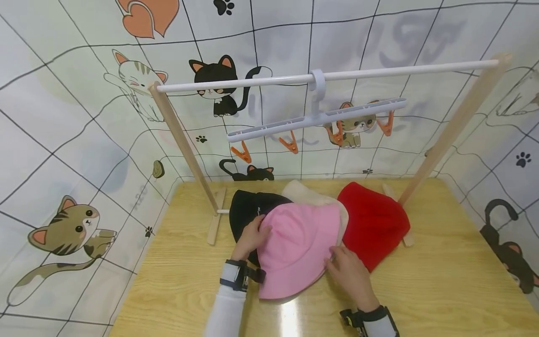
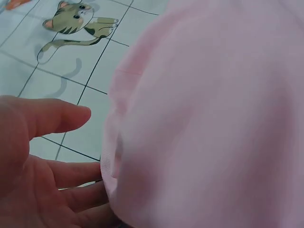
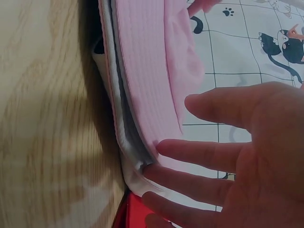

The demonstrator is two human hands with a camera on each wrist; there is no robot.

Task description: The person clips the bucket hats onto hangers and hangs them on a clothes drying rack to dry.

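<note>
A pink bucket hat lies on top of several other hats. My left hand is at its left edge; in the left wrist view the thumb stands apart from the fabric while the other fingers reach to the hat's edge, their tips hidden. At the right side of the brim is my right hand. Seen from the right wrist, its fairly straight fingers touch the brim edge and the thumb stays apart. A black hat lies under the left side, a cream hat behind, and a red hat to the right.
Above the hats, a pale grey hanger with several orange clips hangs from a white rod. Wooden posts hold the rod at both ends. The wooden table meets a cat-patterned wall covering.
</note>
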